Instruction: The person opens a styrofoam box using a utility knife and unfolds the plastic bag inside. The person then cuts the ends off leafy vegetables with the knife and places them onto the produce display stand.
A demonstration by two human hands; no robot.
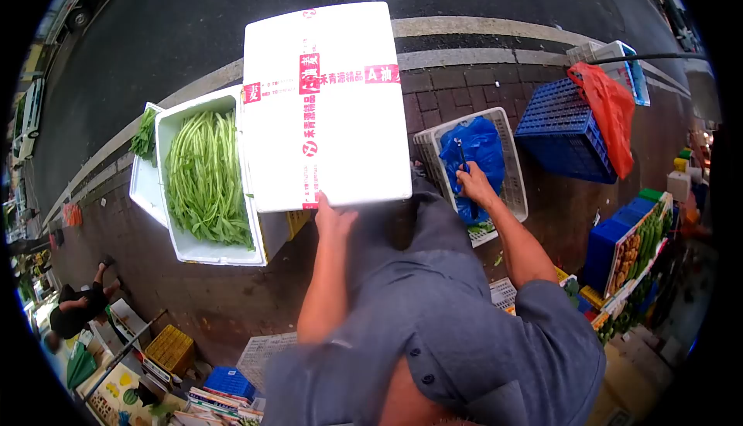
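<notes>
A white foam box [348, 132] with red-printed tape is in front of me. At its near edge is my left hand [334, 221], slightly blurred, its fingers closed on the tape at that edge. My right hand [474, 184] is closed round a dark, slim tool [462, 152] whose exact kind I cannot make out. Below that hand lies a blue plastic bag [484, 147] in a white crate [511, 159]. Left of the taped box, an open foam box [165, 155] holds long green leafy vegetables [205, 171].
Blue crates [569, 128] with a red bag [607, 109] stand at the right. Vegetable trays [638, 252] are farther right. A yellow crate [171, 350] and a blue crate [229, 382] are at lower left, near a person in dark clothes [77, 310]. Road lies beyond.
</notes>
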